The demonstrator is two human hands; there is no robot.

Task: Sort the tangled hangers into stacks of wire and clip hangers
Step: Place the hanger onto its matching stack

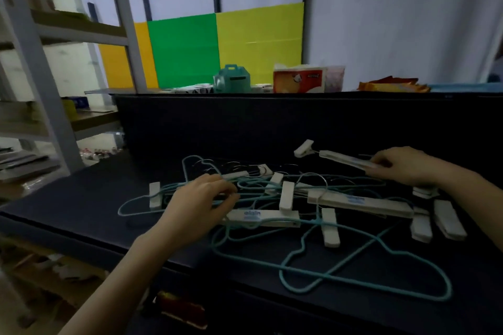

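Head view: a tangled heap of hangers (285, 198) is spread across the middle and right of a dark surface (89, 215). Teal wire hangers (362, 275) are looped through and under white clip hangers (359, 202), and one wire outline lies nearest the front edge. White bars printed with blue lettering are seen among the heap, with white clips scattered along them and at the right end.

The left hand (201, 198) is laid palm down on the left part of the heap, fingers curled over wires and a white bar (whether anything is actually pinched cannot be told). The right hand (402, 166) is closed around the end of a separate clip hanger (345, 159), which is held raised above the far right part of the heap, its bar pointing left and one white clip (303, 148) dangling at its far end.

Behind the surface a dark raised ledge (272, 117) is seen, on which a teal box (232, 79), a red and white tissue pack (299, 80) and orange wrappers (389, 85) are set. Yellow and green panels (217, 46) are propped against a pale curtain, and a grey shelving frame (35, 76) stands at the left.
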